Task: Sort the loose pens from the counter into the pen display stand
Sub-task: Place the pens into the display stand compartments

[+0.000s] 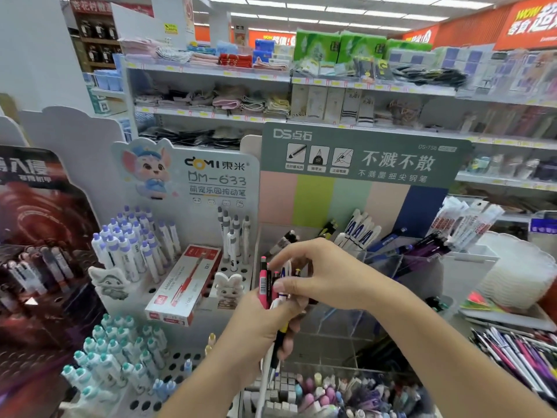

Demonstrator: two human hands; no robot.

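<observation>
Pens point(272, 292): a bundle we clutch upright in our left hand point(259, 324), fingers curled around it. Right hand point(313, 274) pinches the tips. Behind them: clear pen display stand point(401, 267). Left: red pen box point(184, 285) lying across white holed rack point(180, 360).

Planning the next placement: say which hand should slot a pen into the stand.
Right hand, probably: its fingertips pinch the tops of the pens, while the left hand grips the bunch.

White header card point(217, 173): "DOMI", "DM-633". Green header card point(361, 155): "DS", "DS-758".
</observation>
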